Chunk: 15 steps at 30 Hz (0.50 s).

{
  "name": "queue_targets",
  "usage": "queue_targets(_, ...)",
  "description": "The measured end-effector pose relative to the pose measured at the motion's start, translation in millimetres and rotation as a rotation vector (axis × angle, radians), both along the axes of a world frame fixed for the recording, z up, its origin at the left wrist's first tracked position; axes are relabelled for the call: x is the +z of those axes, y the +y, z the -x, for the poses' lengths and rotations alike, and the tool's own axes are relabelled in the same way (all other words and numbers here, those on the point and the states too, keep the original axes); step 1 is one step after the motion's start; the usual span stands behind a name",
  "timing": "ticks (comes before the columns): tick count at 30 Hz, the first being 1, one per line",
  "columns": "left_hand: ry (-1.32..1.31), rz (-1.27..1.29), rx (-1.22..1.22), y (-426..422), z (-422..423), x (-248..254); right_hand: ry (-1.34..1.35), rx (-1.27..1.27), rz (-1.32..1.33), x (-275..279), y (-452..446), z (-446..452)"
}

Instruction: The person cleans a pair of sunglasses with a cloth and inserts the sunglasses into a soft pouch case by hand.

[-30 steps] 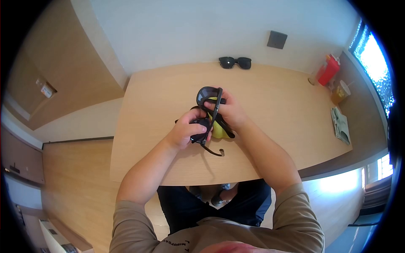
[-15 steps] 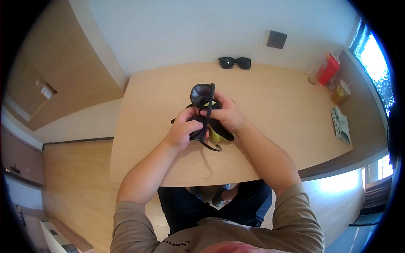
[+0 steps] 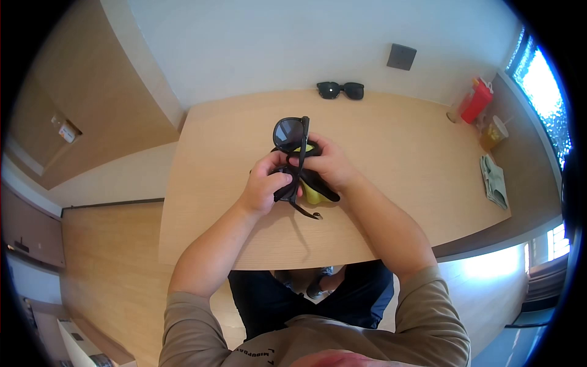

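Dark-framed sunglasses (image 3: 288, 134) are held up over the middle of the table, one lens toward the wall and the other low, near my left thumb. My left hand (image 3: 264, 185) is closed on their lower lens. Fingers of my right hand (image 3: 328, 165) are closed around the middle of the bundle, by the sunglasses' temple. Beneath and between the hands lies a black item with a yellow-green part (image 3: 315, 193); its exact shape is partly hidden by my fingers. A curved temple end sticks out toward the table's front edge.
Another pair of black sunglasses (image 3: 340, 91) lies at the table's back edge by the wall. On the right stand a red container (image 3: 476, 103) and a cup with a straw (image 3: 493, 134), with a folded pale cloth (image 3: 493, 182) nearer the front.
The sunglasses have turned more upright, and their upper lens has shifted left and toward the wall. My left hand has moved slightly left; both hands keep their hold.
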State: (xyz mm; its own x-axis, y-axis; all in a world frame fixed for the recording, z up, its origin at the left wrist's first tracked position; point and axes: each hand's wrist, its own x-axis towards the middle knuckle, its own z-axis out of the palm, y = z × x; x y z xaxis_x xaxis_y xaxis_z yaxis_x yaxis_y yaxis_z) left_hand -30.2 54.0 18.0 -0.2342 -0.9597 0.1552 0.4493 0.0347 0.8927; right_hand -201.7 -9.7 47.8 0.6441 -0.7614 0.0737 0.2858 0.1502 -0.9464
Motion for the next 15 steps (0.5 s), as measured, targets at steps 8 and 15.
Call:
queue_targets(8,0.019,-0.002,0.029,4.3,2.5,6.3,-0.050,0.070,0.000,-6.1,-8.0,3.5)
queue_targets(15,0.072,-0.044,0.130,-0.5,4.9,5.1,0.058,0.155,-0.029,-10.4,-13.8,6.9)
